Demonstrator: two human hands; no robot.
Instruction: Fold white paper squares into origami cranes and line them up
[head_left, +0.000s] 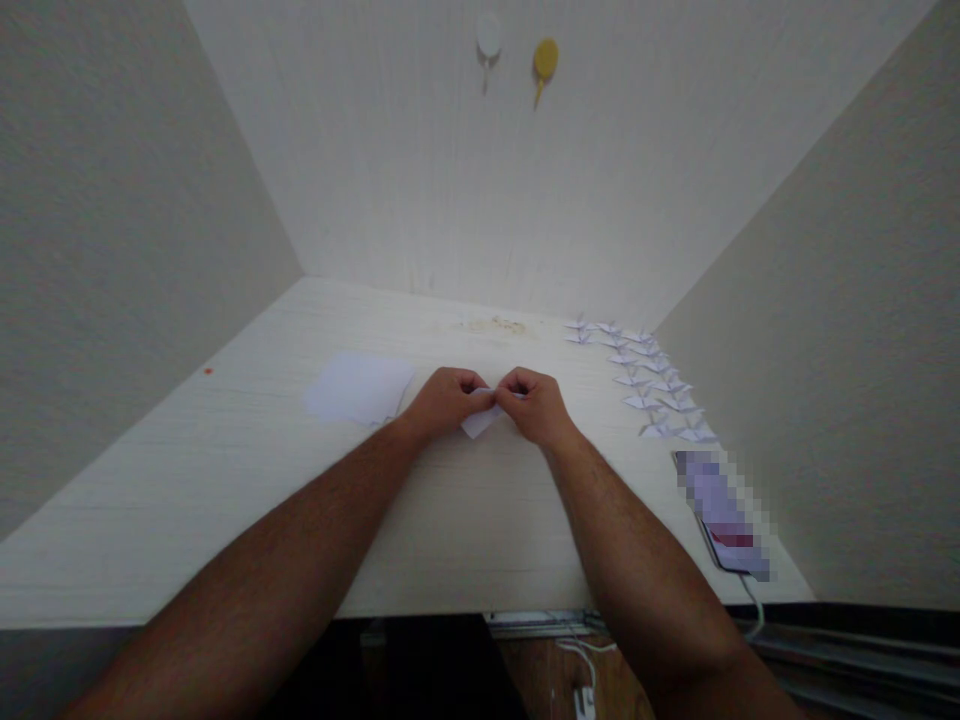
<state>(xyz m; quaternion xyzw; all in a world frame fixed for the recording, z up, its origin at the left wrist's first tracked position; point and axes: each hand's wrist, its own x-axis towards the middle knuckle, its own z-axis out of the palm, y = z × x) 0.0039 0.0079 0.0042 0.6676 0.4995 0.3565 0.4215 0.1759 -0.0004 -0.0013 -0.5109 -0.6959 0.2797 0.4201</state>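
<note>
From the head camera, we look down on a pale table [225, 510] boxed in by three walls, and right in the middle of it, there's the action: a small white paper [481, 422], pinched between two hands! The left hand [448, 400] has thumb and fingers closed on its left side, the right hand [534, 403] is closed on its right, and the thumbs all but meet at the top edge. One corner of the paper pokes out below, pointing back toward the person; whether it touches the tabletop, I can't tell.

Over to the left, just beyond the left forearm, white sheets [358, 388] lie flat. Across on the right, what a line-up: folded paper cranes [645, 375], ranked in rows along the right wall [855, 300], wings spread. Nearer the person lies a phone [721, 515], its screen blurred into blocks, a white cable [756, 608] running from its near end over the table's edge.

Up on the back wall [420, 150], a white hook [489, 36] and a yellow hook [547, 60], side by side. And down below, a white plug block [585, 703] over the wooden floor [536, 685], cords trailing from it.
</note>
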